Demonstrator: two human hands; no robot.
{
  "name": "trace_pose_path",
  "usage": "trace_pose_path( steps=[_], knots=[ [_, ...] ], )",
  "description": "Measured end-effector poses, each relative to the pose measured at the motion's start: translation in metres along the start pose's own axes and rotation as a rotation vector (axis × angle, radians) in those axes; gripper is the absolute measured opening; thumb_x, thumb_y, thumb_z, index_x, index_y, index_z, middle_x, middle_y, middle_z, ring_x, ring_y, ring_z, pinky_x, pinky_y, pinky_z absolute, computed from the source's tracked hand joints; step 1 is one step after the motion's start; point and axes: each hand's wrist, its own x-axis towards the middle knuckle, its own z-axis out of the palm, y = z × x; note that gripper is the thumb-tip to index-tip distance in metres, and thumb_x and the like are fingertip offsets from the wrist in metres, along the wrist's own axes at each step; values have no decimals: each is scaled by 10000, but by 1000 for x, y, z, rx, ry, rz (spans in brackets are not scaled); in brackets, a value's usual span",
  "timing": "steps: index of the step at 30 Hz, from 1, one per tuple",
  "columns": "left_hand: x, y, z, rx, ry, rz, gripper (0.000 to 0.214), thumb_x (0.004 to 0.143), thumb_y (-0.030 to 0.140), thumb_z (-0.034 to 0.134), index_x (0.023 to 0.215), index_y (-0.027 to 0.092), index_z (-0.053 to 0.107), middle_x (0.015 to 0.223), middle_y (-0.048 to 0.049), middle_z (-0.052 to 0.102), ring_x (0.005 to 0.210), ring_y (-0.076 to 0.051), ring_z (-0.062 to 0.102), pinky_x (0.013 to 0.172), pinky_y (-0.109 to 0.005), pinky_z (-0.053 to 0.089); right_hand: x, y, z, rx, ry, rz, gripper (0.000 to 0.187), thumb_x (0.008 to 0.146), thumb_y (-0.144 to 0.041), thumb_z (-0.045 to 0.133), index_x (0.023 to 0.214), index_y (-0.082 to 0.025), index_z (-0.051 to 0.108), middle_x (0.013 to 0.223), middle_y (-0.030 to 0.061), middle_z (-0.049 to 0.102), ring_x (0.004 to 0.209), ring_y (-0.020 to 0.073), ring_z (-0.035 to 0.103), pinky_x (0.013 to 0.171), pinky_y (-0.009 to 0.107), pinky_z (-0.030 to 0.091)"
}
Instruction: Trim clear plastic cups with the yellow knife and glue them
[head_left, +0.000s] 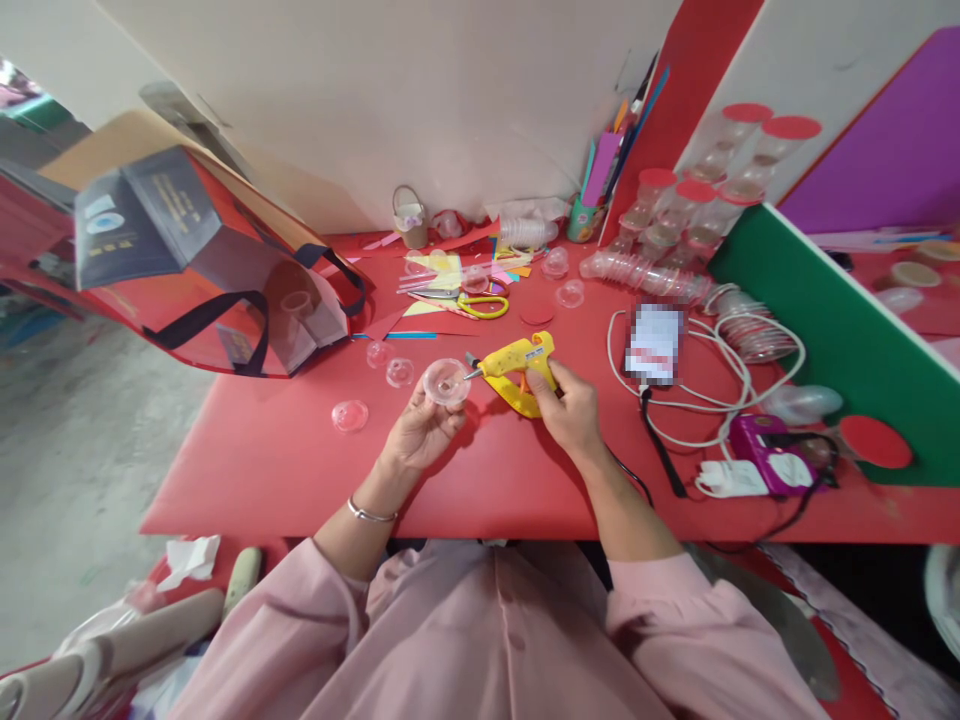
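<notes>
A clear plastic dome lid (448,383) is held up by my left hand (424,430), its fingers closed round the lower edge. My right hand (568,408) grips a yellow hot glue gun (519,362) by its handle. The gun's metal nozzle points left and meets the lid's right side; whether it touches cannot be made out. Several similar clear pieces lie just left of my left hand, among them one clear cup (400,372) and another dome (350,416) nearer the front.
Scissors (484,305) lie on paper scraps beyond my hands. A large shopping bag (217,260) stands left. Right are a phone (654,343), looped white cable (742,385), a purple power strip (772,455), a green divider (840,340) and stacked clear cups (652,277).
</notes>
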Motion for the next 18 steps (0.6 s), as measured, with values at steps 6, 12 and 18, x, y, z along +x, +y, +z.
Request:
trace_pose_path(
  steps=[6, 12, 18],
  knots=[
    [0, 1, 1, -12, 11, -2, 741, 607, 214, 1022, 1265, 244, 684, 959, -19, 726, 708, -96, 636, 609, -205, 513, 0, 0, 0, -6, -1, -3, 466, 1013, -656, 572, 882, -228, 699, 709, 3, 643, 654, 162, 545, 648, 304, 406],
    [-1, -1, 2, 17, -12, -22, 802, 549, 249, 1051, 1266, 257, 692, 1009, -32, 746, 713, -110, 647, 605, -221, 516, 1, 0, 0, 18, 0, 12, 461, 1017, -640, 577, 863, -223, 700, 737, 7, 673, 671, 161, 558, 671, 304, 414],
    [1, 0, 0, 33, 5, 37, 754, 562, 260, 1048, 1236, 252, 711, 967, -25, 759, 707, -108, 656, 617, -214, 528, 1, 0, 0, 16, -4, -4, 446, 1015, -631, 584, 887, -223, 710, 766, 19, 695, 699, 171, 589, 672, 310, 419]
  ],
)
